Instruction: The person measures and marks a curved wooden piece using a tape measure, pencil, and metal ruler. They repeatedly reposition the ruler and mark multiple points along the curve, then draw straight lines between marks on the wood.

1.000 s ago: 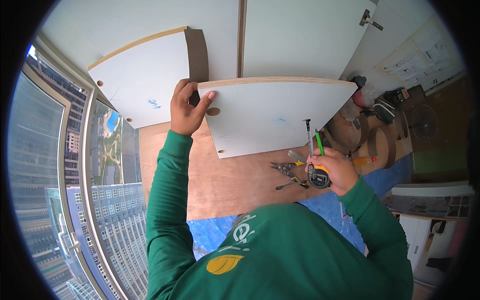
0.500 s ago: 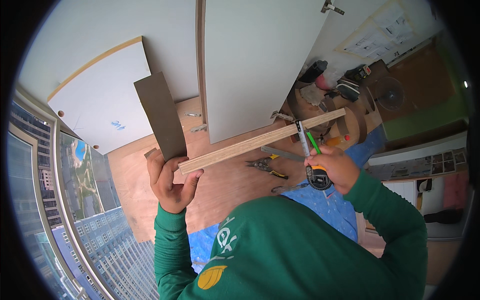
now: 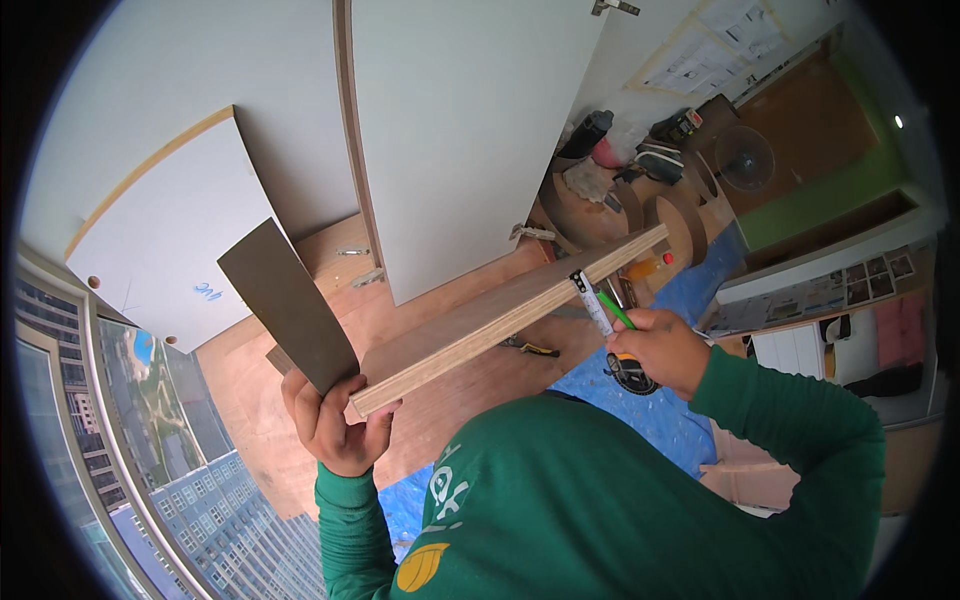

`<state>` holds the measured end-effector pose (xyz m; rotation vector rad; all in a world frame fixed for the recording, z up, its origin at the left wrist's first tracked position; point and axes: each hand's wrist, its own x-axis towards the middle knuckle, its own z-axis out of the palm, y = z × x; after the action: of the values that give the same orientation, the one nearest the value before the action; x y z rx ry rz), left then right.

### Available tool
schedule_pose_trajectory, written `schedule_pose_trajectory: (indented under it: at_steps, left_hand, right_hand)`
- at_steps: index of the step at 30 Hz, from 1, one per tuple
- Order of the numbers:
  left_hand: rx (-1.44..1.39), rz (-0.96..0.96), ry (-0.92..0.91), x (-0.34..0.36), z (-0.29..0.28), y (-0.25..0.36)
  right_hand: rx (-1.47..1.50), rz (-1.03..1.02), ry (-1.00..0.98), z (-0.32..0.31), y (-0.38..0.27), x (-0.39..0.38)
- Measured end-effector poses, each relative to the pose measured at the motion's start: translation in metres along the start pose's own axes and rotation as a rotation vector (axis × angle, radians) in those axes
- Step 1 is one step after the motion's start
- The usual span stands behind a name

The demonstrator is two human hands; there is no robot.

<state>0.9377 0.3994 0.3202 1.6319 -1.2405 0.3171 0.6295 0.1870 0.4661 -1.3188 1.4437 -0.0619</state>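
My left hand point(image 3: 335, 430) grips the near-left end of a plywood board point(image 3: 480, 310), thumb under its layered edge. The board slants up to the right, with its brown face partly showing. A dark brown strip point(image 3: 288, 305) rises from the fingers of that hand; whether it is gripped or joined to the board I cannot tell. Closed around a tape measure point(image 3: 632, 376), my right hand point(image 3: 662, 352) also holds a green pencil or marker point(image 3: 615, 310). A short length of blade point(image 3: 593, 304) sticks out, its hooked tip at the board's edge.
Yellow-and-black-handled snips point(image 3: 532, 347) lie on the wooden worktop point(image 3: 300, 370), partly behind the board. A white door panel point(image 3: 450, 140) with hinges stands ahead. At left leans a curved white panel point(image 3: 170, 225). Brown curled strips point(image 3: 684, 230) and an orange bottle point(image 3: 645, 268) sit far right; blue sheeting point(image 3: 590, 400) lies below.
The board has tilted, so its broad brown face now shows and it covers more of the snips. The dark strip leans further left. Both hands keep their holds.
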Motion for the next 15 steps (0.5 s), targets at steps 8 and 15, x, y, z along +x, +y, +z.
schedule_pose_trajectory:
  at_steps: [8,15]
  left_hand:
    - [0.013,0.038,-0.027,0.0009,-0.0017,-0.0008]
    - [0.008,0.032,-0.02,0.0001,-0.0001,-0.0005]
  right_hand:
    - [0.001,0.011,0.035,0.0051,0.0088,0.0002]
    - [-0.013,-0.014,0.043,0.0085,0.0077,-0.0033]
